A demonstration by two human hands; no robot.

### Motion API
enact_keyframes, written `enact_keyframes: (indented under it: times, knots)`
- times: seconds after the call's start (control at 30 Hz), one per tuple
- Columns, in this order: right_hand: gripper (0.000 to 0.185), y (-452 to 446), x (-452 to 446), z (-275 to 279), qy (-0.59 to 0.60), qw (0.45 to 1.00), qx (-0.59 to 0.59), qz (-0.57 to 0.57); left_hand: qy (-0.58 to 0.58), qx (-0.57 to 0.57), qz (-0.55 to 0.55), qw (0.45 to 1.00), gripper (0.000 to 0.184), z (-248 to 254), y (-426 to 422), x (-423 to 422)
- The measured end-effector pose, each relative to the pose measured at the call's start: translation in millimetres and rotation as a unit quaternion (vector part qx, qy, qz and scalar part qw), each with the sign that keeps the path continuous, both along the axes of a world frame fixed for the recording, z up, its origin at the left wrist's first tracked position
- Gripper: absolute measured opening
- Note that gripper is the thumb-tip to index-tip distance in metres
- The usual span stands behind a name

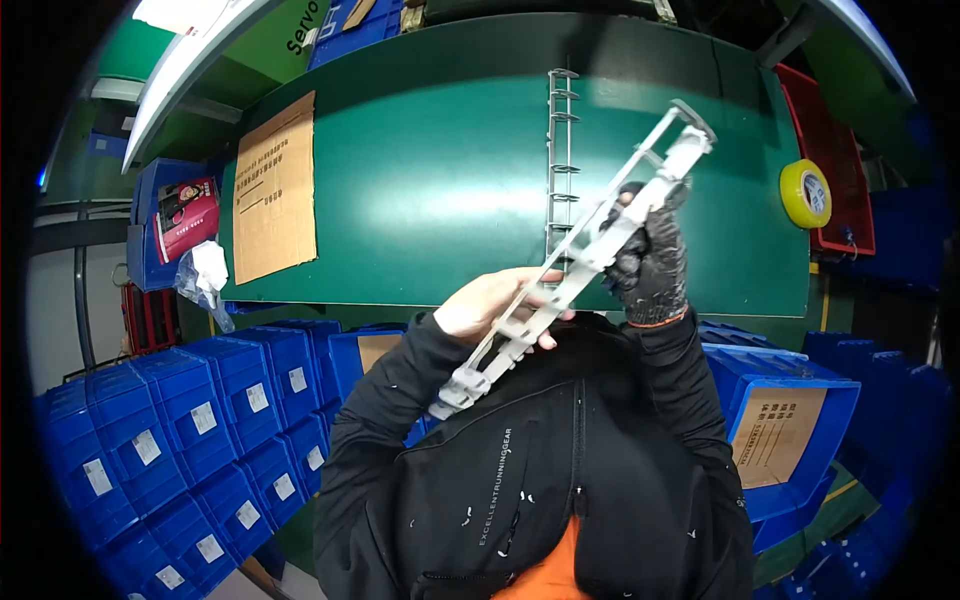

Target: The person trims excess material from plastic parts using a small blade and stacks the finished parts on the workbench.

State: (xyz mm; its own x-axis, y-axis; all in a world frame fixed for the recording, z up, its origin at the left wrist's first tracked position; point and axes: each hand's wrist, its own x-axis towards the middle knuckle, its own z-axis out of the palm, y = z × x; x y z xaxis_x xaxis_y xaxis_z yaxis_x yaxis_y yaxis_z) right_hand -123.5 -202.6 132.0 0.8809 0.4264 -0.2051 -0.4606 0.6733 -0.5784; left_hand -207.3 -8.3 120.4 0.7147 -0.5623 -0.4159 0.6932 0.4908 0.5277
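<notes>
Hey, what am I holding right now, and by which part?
A long, pale grey, ladder-like frame: your bare left hand grips near its middle, your black-gloved right hand nearer its upper end.

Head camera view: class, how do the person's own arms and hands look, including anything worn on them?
Both arms wear long black sleeves; the left sleeve shows a few small pale specks. The left hand is bare, without a glove. The right hand wears a dark glove covering the palm, with a thin orange edge at the wrist.
</notes>
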Motion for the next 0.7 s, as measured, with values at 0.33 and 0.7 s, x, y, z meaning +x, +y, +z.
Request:
enact_keyframes:
  times: [0.33,0.7]
  knots:
    - [0.042,-14,30,-11,-0.067,0.988,-0.065,-0.121,-0.118,0.225,-0.061,0.965,0.039,26,24,-3]
    - [0.016,-14,-6,-21,-0.276,0.872,-0.394,-0.088,-0.076,0.184,-0.103,0.974,0.045,34,18,0]
